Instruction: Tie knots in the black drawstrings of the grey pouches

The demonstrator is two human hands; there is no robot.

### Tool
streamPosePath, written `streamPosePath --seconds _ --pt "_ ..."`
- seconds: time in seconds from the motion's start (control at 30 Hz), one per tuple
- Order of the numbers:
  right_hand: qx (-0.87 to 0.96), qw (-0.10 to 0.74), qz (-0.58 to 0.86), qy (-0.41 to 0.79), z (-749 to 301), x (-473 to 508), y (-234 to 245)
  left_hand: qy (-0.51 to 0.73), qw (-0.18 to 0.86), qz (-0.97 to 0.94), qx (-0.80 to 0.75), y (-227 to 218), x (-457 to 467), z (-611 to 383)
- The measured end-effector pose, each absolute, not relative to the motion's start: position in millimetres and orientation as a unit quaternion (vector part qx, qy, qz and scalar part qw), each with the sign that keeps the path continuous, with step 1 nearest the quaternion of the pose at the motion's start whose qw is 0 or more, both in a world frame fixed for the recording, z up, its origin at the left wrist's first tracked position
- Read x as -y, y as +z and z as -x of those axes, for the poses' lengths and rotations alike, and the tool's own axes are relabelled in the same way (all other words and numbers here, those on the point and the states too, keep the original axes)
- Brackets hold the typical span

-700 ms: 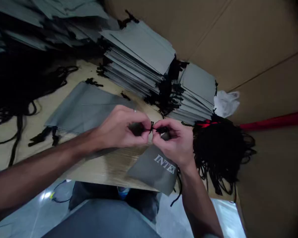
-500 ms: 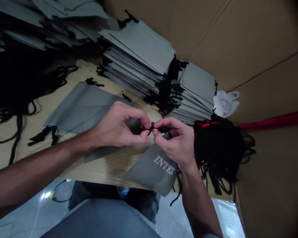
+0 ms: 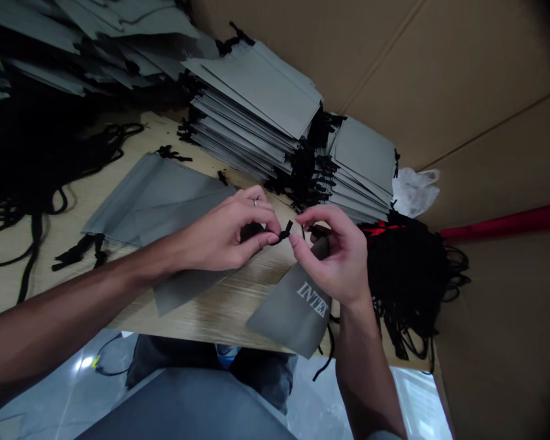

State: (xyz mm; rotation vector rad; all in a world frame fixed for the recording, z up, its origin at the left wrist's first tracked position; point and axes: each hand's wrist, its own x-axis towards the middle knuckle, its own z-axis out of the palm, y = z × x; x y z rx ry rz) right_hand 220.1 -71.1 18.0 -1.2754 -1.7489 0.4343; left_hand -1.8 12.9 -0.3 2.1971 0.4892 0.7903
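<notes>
A small grey pouch [image 3: 293, 311] printed INTEX hangs over the near edge of the wooden table [image 3: 201, 318]. My left hand [image 3: 224, 235] pinches the knotted end of its black drawstring cord [image 3: 285, 231] between thumb and forefinger. My right hand [image 3: 337, 256] is just to the right of the knot, its fingers curled around the pouch's top corner and another bit of cord. A ring shows on my left hand.
Several grey pouches [image 3: 156, 201] lie flat on the table to the left. Two tall stacks of pouches [image 3: 256, 116] [image 3: 362, 171] stand behind my hands. A heap of black cords [image 3: 407, 281] lies right, loose cords [image 3: 32, 183] left. Cardboard walls [image 3: 440, 73] rise at back and right.
My hands have drawn slightly apart, leaving the cord's knot in my left fingers. The INTEX pouch has shifted a little to the right and down.
</notes>
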Motion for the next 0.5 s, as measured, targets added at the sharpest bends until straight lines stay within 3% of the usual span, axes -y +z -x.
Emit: streamPosePath --seconds 0.17,0.5 --pt "0.792 0.374 0.441 0.196 -229.1 67.5 23.5 0.279 0.366 -0.868 -0.188 -1.8 -12.7 2.2" --pt "0.743 0.390 0.480 0.255 -228.5 71.0 15.3 0.232 0.342 -0.898 -0.149 -0.2 -14.5 2.3"
